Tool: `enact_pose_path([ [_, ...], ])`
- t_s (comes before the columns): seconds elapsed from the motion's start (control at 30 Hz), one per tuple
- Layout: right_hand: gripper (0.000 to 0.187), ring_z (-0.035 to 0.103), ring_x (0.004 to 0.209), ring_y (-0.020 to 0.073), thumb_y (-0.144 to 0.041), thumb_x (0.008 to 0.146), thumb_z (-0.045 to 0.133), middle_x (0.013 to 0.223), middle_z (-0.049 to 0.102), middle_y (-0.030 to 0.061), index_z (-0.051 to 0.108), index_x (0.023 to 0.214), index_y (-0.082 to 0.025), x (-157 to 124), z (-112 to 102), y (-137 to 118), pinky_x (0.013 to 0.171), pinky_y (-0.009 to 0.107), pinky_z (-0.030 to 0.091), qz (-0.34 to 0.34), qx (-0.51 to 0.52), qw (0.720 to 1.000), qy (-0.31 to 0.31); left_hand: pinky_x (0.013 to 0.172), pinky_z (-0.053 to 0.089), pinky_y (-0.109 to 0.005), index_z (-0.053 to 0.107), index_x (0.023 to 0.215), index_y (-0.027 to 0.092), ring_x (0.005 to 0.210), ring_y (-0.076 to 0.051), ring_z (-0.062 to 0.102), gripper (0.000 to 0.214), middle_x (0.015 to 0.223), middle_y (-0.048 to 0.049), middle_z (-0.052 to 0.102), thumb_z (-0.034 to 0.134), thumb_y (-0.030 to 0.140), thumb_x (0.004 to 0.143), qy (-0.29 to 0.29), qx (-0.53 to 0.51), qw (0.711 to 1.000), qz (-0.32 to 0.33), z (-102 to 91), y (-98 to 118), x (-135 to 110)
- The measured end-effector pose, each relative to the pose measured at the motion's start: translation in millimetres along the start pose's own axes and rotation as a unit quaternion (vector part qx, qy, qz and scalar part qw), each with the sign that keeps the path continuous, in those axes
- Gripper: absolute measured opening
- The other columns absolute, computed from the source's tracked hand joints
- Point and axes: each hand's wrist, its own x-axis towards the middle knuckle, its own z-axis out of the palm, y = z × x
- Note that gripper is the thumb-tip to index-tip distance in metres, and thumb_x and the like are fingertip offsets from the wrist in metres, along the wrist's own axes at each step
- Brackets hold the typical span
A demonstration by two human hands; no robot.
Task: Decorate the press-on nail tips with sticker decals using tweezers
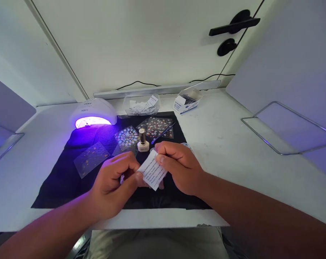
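Both hands hold one small white alcohol pad packet (153, 171) with dark print, tilted above the black cloth. My left hand (116, 181) pinches its left corner between thumb and forefinger. At the upper right edge, my right hand (179, 165) grips it with thumb and bent fingers. Just beyond the packet stands a nail polish bottle (143, 144) with a gold and white cap. Something pale and partly hidden lies beneath the hands; I cannot make out what.
A lit nail lamp (95, 111) stands at left. Sticker sheets (126, 137) and tweezers (163, 133) lie on the black cloth (60, 180). Behind are a clear tub (141, 106) of white packets and an open box (187, 102). A wire stand (281, 151) is at right.
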Motion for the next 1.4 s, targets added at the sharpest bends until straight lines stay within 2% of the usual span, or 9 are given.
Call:
enact_pose_path([
  [0.1, 0.027, 0.041, 0.053, 0.0097, -0.024, 0.088, 0.049, 0.059, 0.045, -0.0046, 0.041, 0.062, -0.021, 2, -3, 2, 0.046, 0.022, 0.034, -0.002, -0.001, 1.000, -0.021, 0.056, 0.036, -0.024, 0.061, 0.078, 0.019, 0.061, -0.010, 0.048, 0.022, 0.069, 0.0028, 0.055, 0.054, 0.019, 0.098, 0.024, 0.007, 1.000, -0.008, -1.0, 1, 1],
  [0.2, 0.021, 0.042, 0.052, 0.0099, -0.026, 0.084, 0.052, 0.058, 0.046, -0.0049, 0.044, 0.065, -0.021, 5, -10, 0, 0.047, 0.022, 0.034, -0.006, -0.006, 0.997, -0.072, 0.057, 0.036, -0.023, 0.057, 0.077, 0.019, 0.061, -0.010, 0.047, 0.024, 0.067, 0.0035, 0.052, 0.050, 0.018, 0.099, 0.017, 0.024, 1.000, 0.003, -5.0, 3, 2],
  [0.37, 0.011, 0.044, 0.053, 0.0102, -0.026, 0.082, 0.054, 0.060, 0.050, -0.0043, 0.054, 0.074, -0.019, 9, -14, -10, 0.050, 0.023, 0.035, -0.024, -0.038, 0.986, -0.162, 0.054, 0.031, -0.021, 0.046, 0.074, 0.019, 0.058, -0.008, 0.041, 0.025, 0.066, 0.0057, 0.044, 0.049, 0.014, 0.098, -0.100, 0.088, 0.991, 0.008, -10.6, 9, 7],
  [0.47, 0.019, 0.040, 0.055, 0.0091, -0.019, 0.080, 0.053, 0.059, 0.045, -0.0052, 0.046, 0.063, -0.019, 9, -11, -12, 0.054, 0.024, 0.032, -0.053, -0.069, 0.976, -0.202, 0.055, 0.031, -0.021, 0.043, 0.076, 0.019, 0.059, -0.008, 0.040, 0.025, 0.066, 0.0060, 0.044, 0.048, 0.018, 0.100, -0.159, 0.085, 0.984, -0.004, -10.2, 11, 9],
  [0.57, 0.024, 0.037, 0.056, 0.0092, -0.015, 0.081, 0.050, 0.059, 0.040, -0.0053, 0.038, 0.061, -0.020, 9, -8, -13, 0.057, 0.026, 0.030, -0.079, -0.091, 0.969, -0.215, 0.056, 0.033, -0.021, 0.046, 0.079, 0.020, 0.060, -0.008, 0.041, 0.022, 0.067, 0.0060, 0.045, 0.047, 0.021, 0.101, -0.165, 0.086, 0.982, -0.013, -9.1, 11, 8],
  [0.9, 0.028, 0.033, 0.056, 0.0097, -0.013, 0.086, 0.047, 0.062, 0.036, -0.0058, 0.031, 0.065, -0.022, 3, -8, -20, 0.056, 0.028, 0.026, -0.113, -0.165, 0.955, -0.221, 0.055, 0.032, -0.019, 0.048, 0.083, 0.020, 0.058, -0.007, 0.042, 0.017, 0.068, 0.0069, 0.046, 0.049, 0.017, 0.099, -0.122, 0.115, 0.986, 0.017, -7.1, 10, 6],
  [1.17, 0.031, 0.027, 0.052, 0.0092, -0.013, 0.085, 0.046, 0.060, 0.031, -0.0069, 0.025, 0.065, -0.023, -3, -1, -14, 0.051, 0.027, 0.023, -0.154, -0.183, 0.951, -0.196, 0.052, 0.025, -0.023, 0.035, 0.071, 0.020, 0.053, -0.007, 0.032, 0.028, 0.061, 0.0072, 0.032, 0.047, 0.009, 0.093, -0.164, 0.124, 0.978, 0.036, -8.0, 14, 11],
  [1.27, 0.028, 0.028, 0.053, 0.0118, -0.012, 0.083, 0.042, 0.059, 0.034, -0.0051, 0.028, 0.062, -0.024, -7, 5, -11, 0.049, 0.029, 0.024, -0.214, -0.214, 0.939, -0.162, 0.050, 0.024, -0.023, 0.031, 0.067, 0.020, 0.051, -0.007, 0.030, 0.028, 0.059, 0.0066, 0.029, 0.046, 0.007, 0.087, -0.157, 0.088, 0.983, 0.034, -5.2, 16, 10],
  [1.4, 0.030, 0.037, 0.056, 0.0142, -0.008, 0.085, 0.040, 0.057, 0.045, -0.0022, 0.041, 0.059, -0.024, -11, 12, -12, 0.052, 0.028, 0.038, -0.353, -0.295, 0.883, -0.093, 0.048, 0.025, -0.023, 0.028, 0.063, 0.019, 0.051, -0.008, 0.031, 0.031, 0.056, 0.0056, 0.027, 0.046, 0.010, 0.086, -0.130, 0.045, 0.991, -0.004, -1.7, 14, 4],
])
